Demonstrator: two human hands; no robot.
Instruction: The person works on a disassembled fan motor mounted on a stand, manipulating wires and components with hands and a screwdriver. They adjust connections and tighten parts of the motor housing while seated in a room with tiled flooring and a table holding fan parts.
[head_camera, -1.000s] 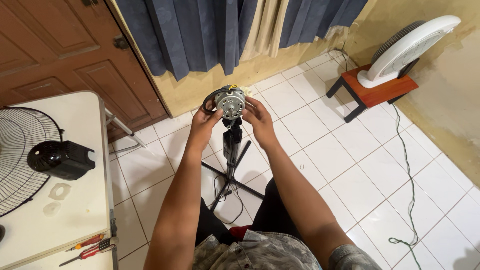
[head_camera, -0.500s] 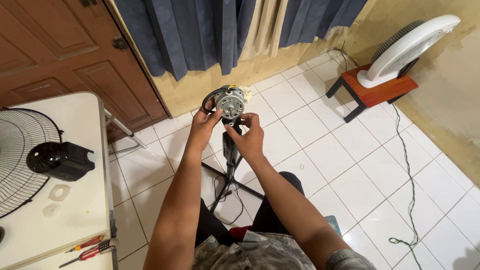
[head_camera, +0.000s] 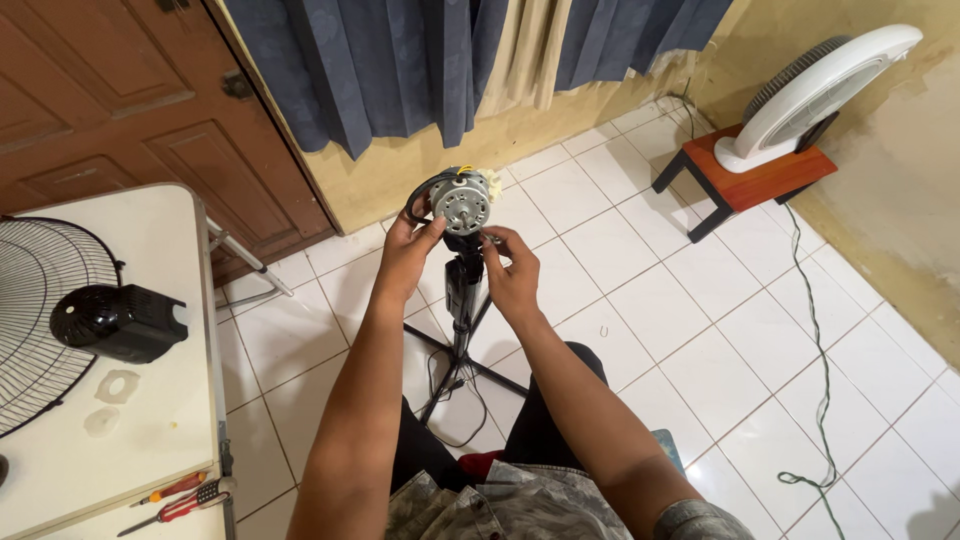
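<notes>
A bare fan motor (head_camera: 463, 201), round and silver with black wires on its left side, sits on top of a black fan stand (head_camera: 462, 300) over the white tiled floor. My left hand (head_camera: 408, 249) holds the motor's left side, fingers against the wires. My right hand (head_camera: 512, 271) is just below and right of the motor, fingertips pinched on a small metal part at its lower right edge. The stand's cross-shaped base spreads out between my knees.
At left stands a white table (head_camera: 160, 420) with a fan grille (head_camera: 40, 320), a black motor cover (head_camera: 118, 322), two small plastic rings and red-handled tools (head_camera: 178, 498). A white fan (head_camera: 820, 95) lies on a low red stool at right. A green cable (head_camera: 815, 340) trails along the floor.
My right hand has come down from the motor's right side to just under it, fingers now pinched at its lower edge. My left hand stays on the motor.
</notes>
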